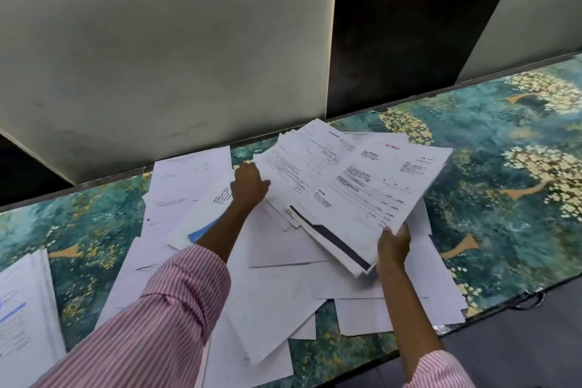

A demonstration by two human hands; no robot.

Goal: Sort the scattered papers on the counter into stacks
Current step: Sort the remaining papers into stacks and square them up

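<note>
striped sleeve (151, 318) nearest; left hand (248, 184) and right hand (393, 244) grip paper bundle (362, 186) (fanned)

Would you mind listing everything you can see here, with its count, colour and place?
held bundle: one, white printed sheets, lifted above the pile, centre right.
loose papers: many, too overlapped to count, white, one with a blue corner, spread across the counter's middle.
side stack: one, white with blue print, at the counter's lower left edge.
counter: one, teal with yellow floral pattern, running left to right.
wall panel: one, pale grey, behind the counter.
dark panel: one, black, behind the counter, right of centre.
sleeves: two, pink-and-white striped.
left hand: grips the bundle's left edge.
right hand: holds the bundle's near corner.
</note>
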